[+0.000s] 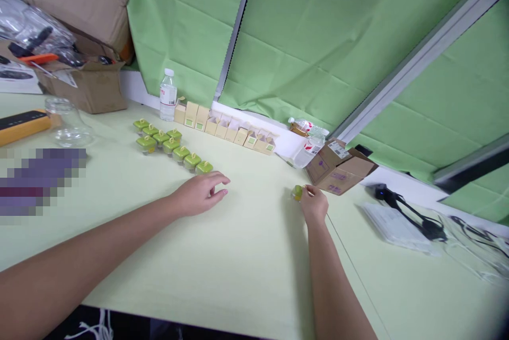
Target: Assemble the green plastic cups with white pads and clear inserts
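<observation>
My right hand pinches a small clear container with a green lid on the right side of the table, near its seam. Fingers apart, my left hand hovers or rests over the middle of the table with nothing in it. Just beyond its fingers begins a double row of similar green-lidded containers, each with a small loop on its lid. Behind them, a line of small open cardboard boxes stands along the wall, several with green labels.
An upright water bottle stands left of the small boxes. More bottles lie by an open carton at the back right. A glass flask and a large filled carton occupy the left. Black cables lie far right.
</observation>
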{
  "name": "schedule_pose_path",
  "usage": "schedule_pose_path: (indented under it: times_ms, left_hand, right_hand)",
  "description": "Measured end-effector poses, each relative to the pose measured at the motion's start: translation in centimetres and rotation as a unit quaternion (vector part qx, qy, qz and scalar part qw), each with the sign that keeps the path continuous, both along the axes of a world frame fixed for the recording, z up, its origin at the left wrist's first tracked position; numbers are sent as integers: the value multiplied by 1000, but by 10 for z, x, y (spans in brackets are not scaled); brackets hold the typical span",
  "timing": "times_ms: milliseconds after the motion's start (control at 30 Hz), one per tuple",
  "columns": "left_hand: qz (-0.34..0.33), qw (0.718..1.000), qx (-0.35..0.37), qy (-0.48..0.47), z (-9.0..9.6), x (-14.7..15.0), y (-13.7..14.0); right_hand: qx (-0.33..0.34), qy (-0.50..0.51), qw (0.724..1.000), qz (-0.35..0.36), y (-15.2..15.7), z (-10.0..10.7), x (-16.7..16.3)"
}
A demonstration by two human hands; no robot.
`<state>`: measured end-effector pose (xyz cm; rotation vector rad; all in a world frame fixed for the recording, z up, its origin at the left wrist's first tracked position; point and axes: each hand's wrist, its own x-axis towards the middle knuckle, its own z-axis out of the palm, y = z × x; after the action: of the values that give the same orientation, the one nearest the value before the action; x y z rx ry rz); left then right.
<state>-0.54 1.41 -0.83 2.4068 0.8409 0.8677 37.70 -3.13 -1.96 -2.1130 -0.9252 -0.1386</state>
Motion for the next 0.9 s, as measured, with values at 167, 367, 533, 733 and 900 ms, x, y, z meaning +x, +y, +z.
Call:
schedule_pose_path:
  times_ms: [167,367,533,733,900]
  left_hand:
    - [193,978,39,-70,7,-7,12]
    - [245,969,11,18,3,-16,26]
    - [229,969,33,80,-2,-17,29]
    - [155,986,21,49,-2,-11,20]
    - [41,999,-12,9,1,2,-3]
  right_hand:
    - [31,-22,999,-15,-1,13,-14]
    - [95,-32,980,173,1,10,-82]
    - [70,-17,932,356,0,0,-130]
    - [39,26,923,383,-3,3,-133]
    - [-7,153,861,484,-10,5,-148]
